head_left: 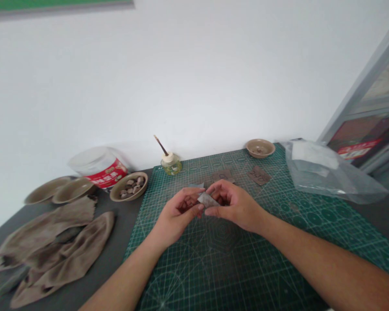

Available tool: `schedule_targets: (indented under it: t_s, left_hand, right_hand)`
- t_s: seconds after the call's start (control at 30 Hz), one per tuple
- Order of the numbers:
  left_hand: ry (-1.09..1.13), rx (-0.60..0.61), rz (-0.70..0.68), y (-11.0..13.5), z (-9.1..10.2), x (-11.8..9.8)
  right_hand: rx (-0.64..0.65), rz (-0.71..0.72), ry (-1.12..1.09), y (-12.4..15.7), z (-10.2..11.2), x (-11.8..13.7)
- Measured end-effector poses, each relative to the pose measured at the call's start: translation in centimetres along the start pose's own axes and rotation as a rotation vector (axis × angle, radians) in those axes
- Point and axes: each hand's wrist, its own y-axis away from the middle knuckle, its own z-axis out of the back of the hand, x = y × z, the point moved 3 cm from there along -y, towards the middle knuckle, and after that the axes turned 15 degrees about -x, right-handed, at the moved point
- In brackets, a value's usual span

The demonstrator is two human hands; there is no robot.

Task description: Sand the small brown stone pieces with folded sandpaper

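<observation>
Head view looks down on the left hand [178, 214] and right hand [234, 205], brought together above a green cutting mat [233, 276]. Both pinch a small folded grey sheet [208, 200], possibly an abrasive paper, held between them at the centre of the mat. The left thumb and the right fingertips press on it from either side. The fingers curl around it, which seems to keep the fold tight and its point exposed, though the palms hide whatever lies inside the grip.

Taking the hands as the clock's centre, two flat brown squares [258, 175] lie on the mat at 1 o'clock, apparently set out singly so they stay separate. A shallow dish [260, 148] sits at the mat's far edge, also at 1 o'clock. A clear plastic bag [324, 172] lies at 2 o'clock, off to one side of the working area. At 10 o'clock, a bowl of brown chunks [129, 185] sits within easy reach, just off the mat, beside a red-labelled tub [100, 166]. A small glass jar with a thin stick [171, 165] stands at 11 o'clock. Stained cloths [48, 246] lie on the grey table [123, 216] at 9 o'clock, away from the mat.
</observation>
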Motion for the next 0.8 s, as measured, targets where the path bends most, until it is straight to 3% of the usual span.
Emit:
schedule_targets:
  t_s: [0.23,0.4,0.6,0.8]
  left_hand:
    - [-0.100,-0.072,0.009,0.1,0.0,-0.3]
    - [-0.119,-0.089,0.009,0.1,0.0,-0.3]
    - [-0.102,-0.116,0.025,0.0,-0.1,-0.3]
    - [-0.025,-0.144,0.123,-0.4,0.3,0.4]
  right_hand:
    - [-0.074,0.099,0.268,0.4,0.3,0.5]
    - [-0.091,0.120,0.310,0.4,0.4,0.7]
    - [-0.189,0.285,0.442,0.4,0.6,1.4]
    - [-0.288,0.341,0.509,0.4,1.2,1.8]
